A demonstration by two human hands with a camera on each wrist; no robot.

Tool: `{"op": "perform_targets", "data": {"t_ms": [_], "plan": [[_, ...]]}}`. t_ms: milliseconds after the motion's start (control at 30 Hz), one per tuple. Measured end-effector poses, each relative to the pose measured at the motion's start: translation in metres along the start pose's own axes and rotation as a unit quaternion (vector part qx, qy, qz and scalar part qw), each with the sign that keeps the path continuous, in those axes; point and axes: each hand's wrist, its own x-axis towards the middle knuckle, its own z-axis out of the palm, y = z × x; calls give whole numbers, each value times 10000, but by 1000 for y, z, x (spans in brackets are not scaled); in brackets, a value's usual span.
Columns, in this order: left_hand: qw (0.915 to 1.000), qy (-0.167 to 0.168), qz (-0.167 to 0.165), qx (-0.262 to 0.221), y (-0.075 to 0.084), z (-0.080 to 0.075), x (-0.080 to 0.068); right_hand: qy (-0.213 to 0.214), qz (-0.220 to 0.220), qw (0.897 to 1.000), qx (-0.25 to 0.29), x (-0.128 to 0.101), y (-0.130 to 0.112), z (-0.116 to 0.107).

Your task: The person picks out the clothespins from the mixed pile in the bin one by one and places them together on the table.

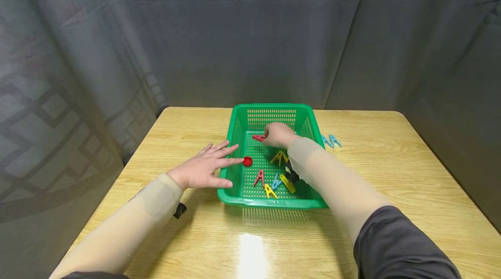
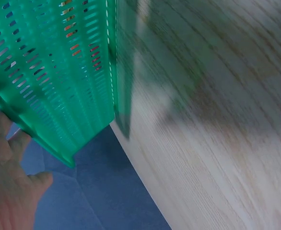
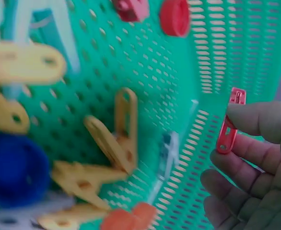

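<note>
A green plastic basket (image 1: 270, 203) stands on the table, its mesh side filling much of the left wrist view. My left hand (image 1: 209, 166) lies over its left rim with fingers spread. Inside the basket, toward the back, my right hand (image 1: 278, 134) pinches a red clothespin (image 3: 230, 120) between thumb and fingers. Below on the basket floor lie a red bottle cap (image 1: 247, 161), another red clothespin (image 1: 259, 177), a blue clothespin (image 1: 276, 181) and several yellow clothespins (image 1: 279, 156). The right wrist view also shows a blue cap (image 3: 17, 167). My right forearm hides the basket's front right part.
Light blue clothespins (image 1: 333, 140) lie on the wooden table (image 1: 391, 161), just right of the basket. A grey curtain (image 1: 250, 44) hangs behind the table's back edge and along its sides.
</note>
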Motion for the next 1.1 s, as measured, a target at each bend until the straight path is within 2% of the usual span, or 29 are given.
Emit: {"op": "perform_targets", "data": {"t_ms": [300,600,833,1100], "plan": [[9999,93,57,-57,-2,1,0,160,-58,9997,202,-18,9,-38],[9999,93,64,-93,-3,1,0,632,-261,9972,302,-38,33,-63],[10000,25,0,-70,-4,2,0,1059,-92,9927,568,-54,55,-82],[9999,24,27,-125,-3,2,-1,1341,405,9863,870,-69,83,-94]]}}
